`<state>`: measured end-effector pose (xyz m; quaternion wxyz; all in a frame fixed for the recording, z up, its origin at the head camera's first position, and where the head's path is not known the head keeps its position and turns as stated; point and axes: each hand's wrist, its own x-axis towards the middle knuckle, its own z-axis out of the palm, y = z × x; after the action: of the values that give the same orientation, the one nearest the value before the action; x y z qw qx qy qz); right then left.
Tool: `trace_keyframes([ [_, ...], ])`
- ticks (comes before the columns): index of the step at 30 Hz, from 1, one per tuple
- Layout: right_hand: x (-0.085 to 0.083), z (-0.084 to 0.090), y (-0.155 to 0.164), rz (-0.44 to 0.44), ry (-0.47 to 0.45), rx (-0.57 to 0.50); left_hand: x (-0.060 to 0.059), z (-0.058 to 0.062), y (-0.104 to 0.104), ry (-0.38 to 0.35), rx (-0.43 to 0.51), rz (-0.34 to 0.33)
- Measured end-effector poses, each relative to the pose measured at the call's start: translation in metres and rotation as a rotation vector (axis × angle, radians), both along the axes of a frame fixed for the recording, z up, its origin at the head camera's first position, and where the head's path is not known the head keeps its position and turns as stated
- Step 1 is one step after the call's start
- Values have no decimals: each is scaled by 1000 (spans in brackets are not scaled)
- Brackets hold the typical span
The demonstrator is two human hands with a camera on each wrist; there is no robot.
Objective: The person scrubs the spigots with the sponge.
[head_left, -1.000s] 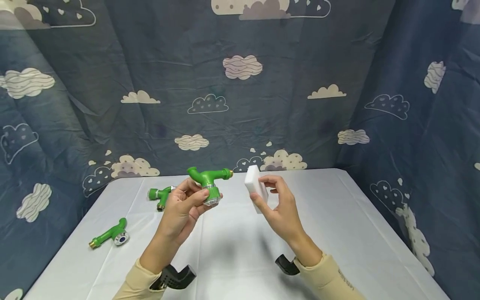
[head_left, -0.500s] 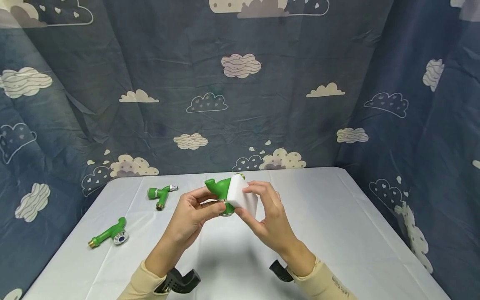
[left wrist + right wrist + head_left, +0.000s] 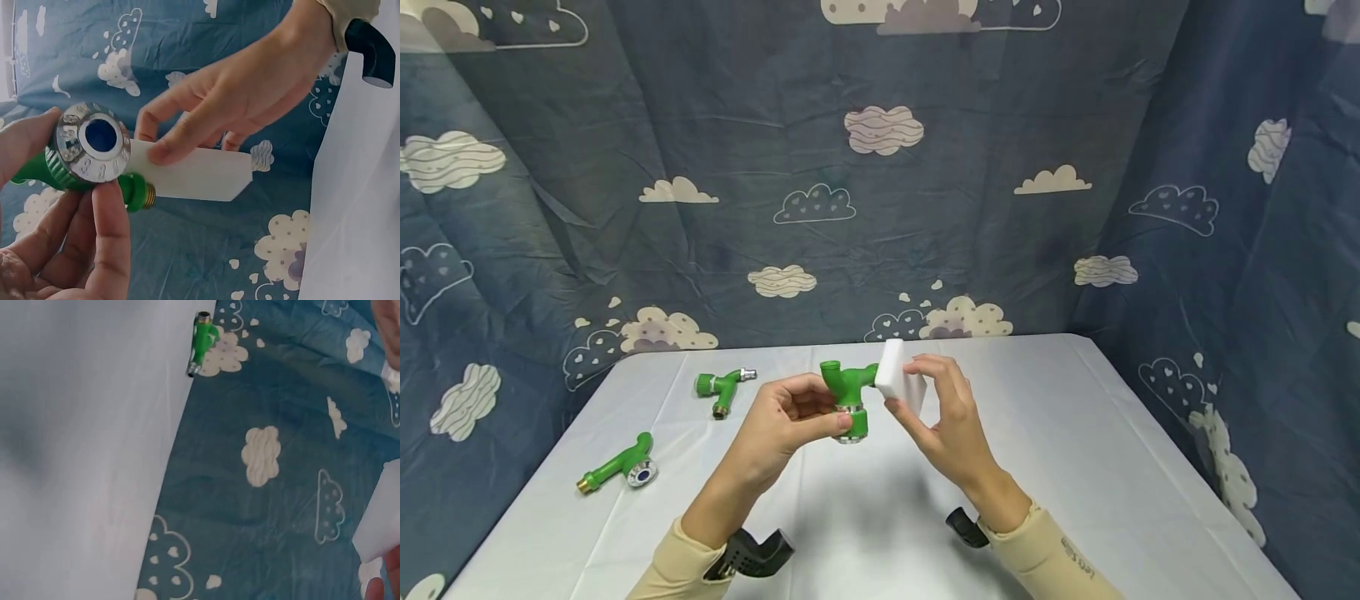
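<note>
My left hand (image 3: pixel 790 421) grips a green plastic tap fitting (image 3: pixel 847 393) above the white table (image 3: pixel 1075 433), thumb and fingers around its ribbed collar. The left wrist view shows the fitting's silver numbered ring (image 3: pixel 92 143) with a blue centre and its brass-tipped outlet (image 3: pixel 139 192). My right hand (image 3: pixel 936 417) pinches a white sponge block (image 3: pixel 898 385) and holds it against the fitting's right arm. In the left wrist view the sponge block (image 3: pixel 194 175) lies behind the outlet, held by the right hand (image 3: pixel 250 81). A corner of the sponge block (image 3: pixel 382 525) shows in the right wrist view.
Two more green fittings lie on the table's left side: one at the back (image 3: pixel 721 388), one nearer the left edge (image 3: pixel 619 468). The back fitting (image 3: pixel 201 342) also appears in the right wrist view. Blue cloud-print curtains (image 3: pixel 880 208) close in the table on three sides.
My right hand brought the sponge leftward against the green fitting, and it now sits at the fitting's right arm. The left hand turned the fitting more upright and a little lower.
</note>
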<state>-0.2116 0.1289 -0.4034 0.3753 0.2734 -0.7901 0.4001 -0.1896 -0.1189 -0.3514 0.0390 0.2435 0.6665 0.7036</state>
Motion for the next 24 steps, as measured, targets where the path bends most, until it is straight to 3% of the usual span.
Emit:
trace_keyframes([
  [2,-3,-1,3,-2,-75,-28,0,0,-1,8,11,-27],
  [4,-6,1,7,32,-209,-67,0,-1,-4,17,41,-63],
  [9,-7,8,10,222,-599,-210,0,-3,-6,27,145,-119],
  [13,-1,9,1,394,-755,-274,1,-2,-3,49,165,-36],
  [17,7,8,-8,600,-891,-350,1,-4,3,103,124,90],
  [20,12,9,-10,731,-974,-418,0,-6,6,148,76,148],
  [24,16,15,-8,785,-995,-490,-3,-8,6,170,38,224],
])
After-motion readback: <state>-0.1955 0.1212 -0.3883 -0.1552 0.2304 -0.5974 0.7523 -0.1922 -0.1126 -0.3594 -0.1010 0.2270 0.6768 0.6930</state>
